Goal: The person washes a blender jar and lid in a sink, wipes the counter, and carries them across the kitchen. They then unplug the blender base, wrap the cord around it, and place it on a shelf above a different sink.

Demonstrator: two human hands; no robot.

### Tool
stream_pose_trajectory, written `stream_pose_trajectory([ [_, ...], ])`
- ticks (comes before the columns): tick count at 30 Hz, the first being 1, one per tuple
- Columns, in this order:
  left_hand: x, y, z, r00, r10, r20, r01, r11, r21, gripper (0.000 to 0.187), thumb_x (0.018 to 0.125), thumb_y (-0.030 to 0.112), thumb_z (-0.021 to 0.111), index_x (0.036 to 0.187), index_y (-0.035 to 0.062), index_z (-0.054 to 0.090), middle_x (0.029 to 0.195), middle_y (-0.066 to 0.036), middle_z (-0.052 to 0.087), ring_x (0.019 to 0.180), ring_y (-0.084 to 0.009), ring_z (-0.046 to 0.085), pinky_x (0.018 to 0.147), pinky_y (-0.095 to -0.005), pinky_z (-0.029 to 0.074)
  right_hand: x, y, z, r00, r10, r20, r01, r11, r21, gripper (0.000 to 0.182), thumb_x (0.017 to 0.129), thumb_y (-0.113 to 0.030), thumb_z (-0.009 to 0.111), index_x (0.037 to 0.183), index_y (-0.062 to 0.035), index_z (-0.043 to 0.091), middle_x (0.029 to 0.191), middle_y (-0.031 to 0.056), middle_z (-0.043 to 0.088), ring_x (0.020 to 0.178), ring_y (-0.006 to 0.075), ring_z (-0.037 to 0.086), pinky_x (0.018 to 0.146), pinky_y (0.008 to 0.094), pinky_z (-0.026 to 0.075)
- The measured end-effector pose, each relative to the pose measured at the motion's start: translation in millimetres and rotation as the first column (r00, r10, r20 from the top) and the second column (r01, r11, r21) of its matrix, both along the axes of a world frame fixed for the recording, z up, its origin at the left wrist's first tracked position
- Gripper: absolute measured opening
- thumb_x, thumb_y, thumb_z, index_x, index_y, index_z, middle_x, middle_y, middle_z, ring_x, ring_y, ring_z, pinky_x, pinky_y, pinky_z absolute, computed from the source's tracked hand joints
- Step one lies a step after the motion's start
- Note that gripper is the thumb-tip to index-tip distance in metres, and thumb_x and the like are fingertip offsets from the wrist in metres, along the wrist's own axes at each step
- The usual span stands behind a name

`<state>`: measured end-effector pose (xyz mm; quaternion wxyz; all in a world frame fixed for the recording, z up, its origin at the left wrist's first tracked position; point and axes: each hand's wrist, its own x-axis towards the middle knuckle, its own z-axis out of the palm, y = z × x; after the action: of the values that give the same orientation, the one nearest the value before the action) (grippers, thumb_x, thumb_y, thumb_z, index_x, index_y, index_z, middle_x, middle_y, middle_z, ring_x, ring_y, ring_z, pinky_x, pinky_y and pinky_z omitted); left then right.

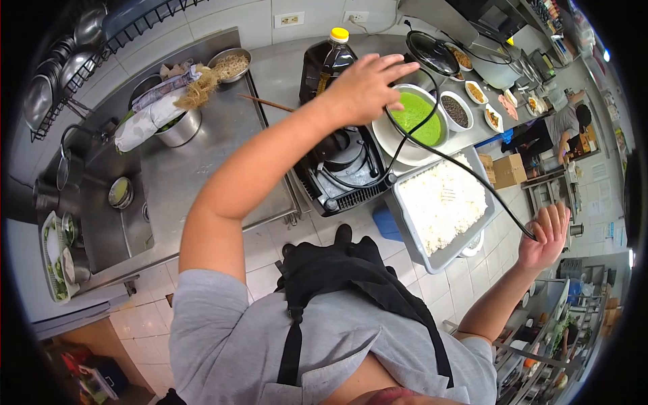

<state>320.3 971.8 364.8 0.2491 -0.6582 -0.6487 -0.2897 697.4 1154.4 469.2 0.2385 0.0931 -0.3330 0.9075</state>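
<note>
The right hand (545,236) is clenched round a black, flexible cable (493,192); whether the spread-fingered left hand (364,89) grasps it I cannot tell. Slung above bright-green, soupy food (412,110) and crumbly white food (440,210), it is best held high.

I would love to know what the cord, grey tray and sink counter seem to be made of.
Cord: probably rubber or plastic, smooth and black, judging by its soft curves and sheen.
Grey tray: likely moulded plastic, matte, from its even colour and rounded corners.
Sink counter: apparently stainless steel, brushed-looking, given its blurred silvery reflections.
</note>
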Motion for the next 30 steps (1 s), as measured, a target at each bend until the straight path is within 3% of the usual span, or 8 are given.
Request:
stream_pose_trajectory([
  [3,-38,-10,-3,0.95,0.182,-0.254,-0.19,0.982,-0.009,0.017,0.086,0.031,0.063,0.092,0.0173,0.072,0.134,0.003,0.055,0.133,-0.0189,0.04,0.108,-0.0449,0.032,19,26,-15,0.982,-0.187,-0.007,0.187,0.982,0.028,0.04,0.106,-0.03,0.022,0.076,-0.0074,0.037,0.062,0.0031,0.036,0.046,0.0127,0.031,0.042,0.026,0.035],
  [7,-67,-39,-24,0.943,0.241,-0.227,-0.289,0.935,-0.207,0.015,0.086,0.029,0.064,0.088,0.0175,0.073,0.124,0.001,0.063,0.129,-0.0178,0.046,0.108,-0.0446,0.032,29,59,-54,0.975,-0.214,0.059,0.216,0.976,-0.023,0.041,0.106,-0.032,0.024,0.076,-0.0072,0.037,0.057,0.0016,0.033,0.044,0.0117,0.03,0.038,0.0256,0.032],
  [9,-67,-49,-34,0.97,0.237,-0.047,-0.237,0.9,-0.366,0.013,0.085,0.027,0.065,0.086,0.0173,0.074,0.125,0.0,0.062,0.129,-0.0203,0.046,0.108,-0.0439,0.032,28,78,-72,0.985,-0.169,0.044,0.171,0.984,-0.041,0.041,0.106,-0.032,0.023,0.076,-0.0076,0.037,0.057,0.0016,0.033,0.043,0.0118,0.028,0.037,0.0259,0.03],
  [17,-41,-58,-44,0.959,0.261,0.106,-0.191,0.879,-0.438,0.018,0.083,0.024,0.067,0.075,0.0099,0.073,0.13,-0.002,0.06,0.13,-0.0228,0.045,0.108,-0.0452,0.032,14,131,-101,0.997,-0.07,0.041,0.072,0.996,-0.046,0.042,0.106,-0.035,0.023,0.077,-0.0072,0.036,0.057,0.0021,0.033,0.04,0.0107,0.025,0.034,0.0251,0.026],
  [24,-7,-83,-45,0.958,0.256,-0.129,-0.286,0.829,-0.481,0.039,0.082,0.037,0.068,0.061,0.0044,0.069,0.118,-0.002,0.067,0.124,-0.0211,0.051,0.104,-0.0457,0.037,-10,151,-127,0.998,0.009,0.06,0.001,0.986,-0.166,0.044,0.105,-0.04,0.024,0.079,-0.007,0.037,0.058,0.0021,0.031,0.04,0.0108,0.023,0.036,0.025,0.028],
  [26,-5,-86,-51,0.943,0.29,-0.162,-0.332,0.798,-0.503,0.039,0.082,0.039,0.067,0.067,0.0037,0.07,0.112,-0.002,0.068,0.121,-0.0208,0.053,0.104,-0.0446,0.038,-17,155,-133,0.995,-0.025,0.093,0.047,0.97,-0.237,0.044,0.105,-0.04,0.024,0.079,-0.0065,0.037,0.058,0.002,0.031,0.04,0.011,0.023,0.036,0.0251,0.028],
  [28,-2,-85,-60,0.907,0.367,-0.208,-0.421,0.817,-0.394,0.038,0.083,0.04,0.066,0.074,0.003,0.07,0.108,-0.006,0.069,0.12,-0.021,0.054,0.104,-0.044,0.037,-26,157,-140,0.996,0.001,0.09,0.018,0.975,-0.22,0.045,0.105,-0.041,0.025,0.078,-0.0067,0.038,0.058,0.0022,0.032,0.04,0.0106,0.025,0.035,0.0253,0.028],
  [30,10,-79,-51,0.901,0.37,-0.227,-0.434,0.773,-0.462,0.035,0.084,0.038,0.065,0.083,0.0028,0.07,0.105,-0.007,0.068,0.117,-0.0214,0.055,0.104,-0.0439,0.037,-39,146,-142,0.985,0.115,0.132,-0.094,0.983,-0.155,0.048,0.104,-0.045,0.025,0.077,-0.0071,0.039,0.058,0.003,0.035,0.039,0.0101,0.028,0.034,0.0255,0.027],
])
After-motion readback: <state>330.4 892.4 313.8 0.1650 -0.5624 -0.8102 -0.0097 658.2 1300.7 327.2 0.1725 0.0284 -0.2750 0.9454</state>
